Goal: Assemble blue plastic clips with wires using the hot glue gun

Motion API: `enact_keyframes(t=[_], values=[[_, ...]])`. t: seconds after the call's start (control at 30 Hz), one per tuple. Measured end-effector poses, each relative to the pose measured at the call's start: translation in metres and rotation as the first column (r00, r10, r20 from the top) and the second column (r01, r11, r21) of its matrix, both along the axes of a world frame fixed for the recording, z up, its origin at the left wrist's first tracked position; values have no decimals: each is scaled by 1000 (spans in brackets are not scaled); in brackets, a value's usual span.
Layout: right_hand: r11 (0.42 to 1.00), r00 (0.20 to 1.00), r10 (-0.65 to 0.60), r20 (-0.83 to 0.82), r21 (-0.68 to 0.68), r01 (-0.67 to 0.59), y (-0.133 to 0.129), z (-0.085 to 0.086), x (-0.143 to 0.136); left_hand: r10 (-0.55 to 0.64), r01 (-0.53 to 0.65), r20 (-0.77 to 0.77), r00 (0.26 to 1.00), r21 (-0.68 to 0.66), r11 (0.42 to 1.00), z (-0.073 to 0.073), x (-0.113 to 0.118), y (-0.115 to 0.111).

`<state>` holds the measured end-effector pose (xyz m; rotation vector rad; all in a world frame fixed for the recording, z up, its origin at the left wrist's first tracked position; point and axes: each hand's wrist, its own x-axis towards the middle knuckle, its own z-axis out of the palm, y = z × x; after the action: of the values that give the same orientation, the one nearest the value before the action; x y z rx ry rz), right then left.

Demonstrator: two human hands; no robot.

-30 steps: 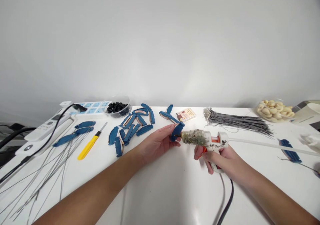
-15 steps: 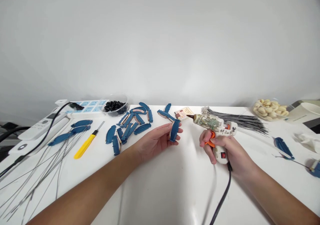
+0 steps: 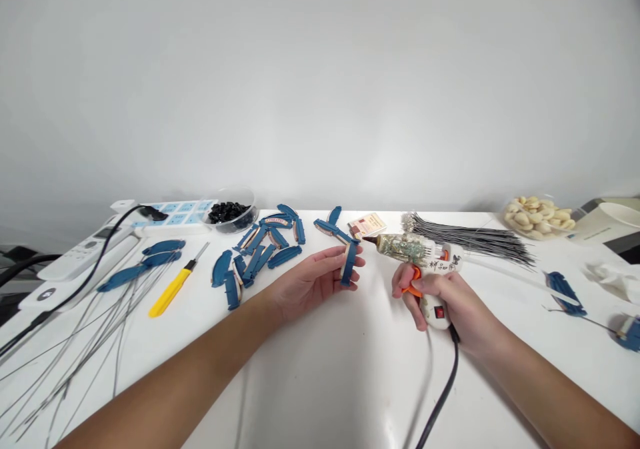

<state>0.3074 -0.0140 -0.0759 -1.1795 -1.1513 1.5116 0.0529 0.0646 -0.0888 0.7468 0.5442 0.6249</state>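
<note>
Wires [image 3: 123, 302] fanned over the counter [image 3: 310, 382], beside a yellow tool [image 3: 173, 292] whose handle faced the person, seemingly for easy grasping. A bowl [image 3: 254, 217] penned in small black bits [image 3: 229, 212] behind loose blue pieces [image 3: 285, 256]. The left hand [image 3: 303, 292] pinched the held piece [image 3: 349, 264] upright above the counter, its narrow side turned outward, probably to expose that edge. The right hand [image 3: 463, 302] gripped the gun [image 3: 401, 246], fingers at its trigger [image 3: 413, 282], apparently ready to squeeze, with the nozzle [image 3: 371, 240] aimed left near the held piece's top.
</note>
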Motion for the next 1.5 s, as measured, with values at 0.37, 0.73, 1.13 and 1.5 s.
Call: enact_keyframes(t=[0.37,0.73,1.13,1.5], values=[[996,974,67,217,42,-78,-5,-1,0,34,-34,53,998,-7,999,2,2,1],[977,939,205,275,-5,-212,-7,-2,-5,60,-61,-35,998,-18,998,3,1,2],[966,933,257,251,-91,-242,-9,-6,-6,11,-10,-32,999,26,1000,0,-3,3],[959,920,283,269,-73,-274,-9,-4,-7,-19,21,-35,999,54,998,0,-3,1]])
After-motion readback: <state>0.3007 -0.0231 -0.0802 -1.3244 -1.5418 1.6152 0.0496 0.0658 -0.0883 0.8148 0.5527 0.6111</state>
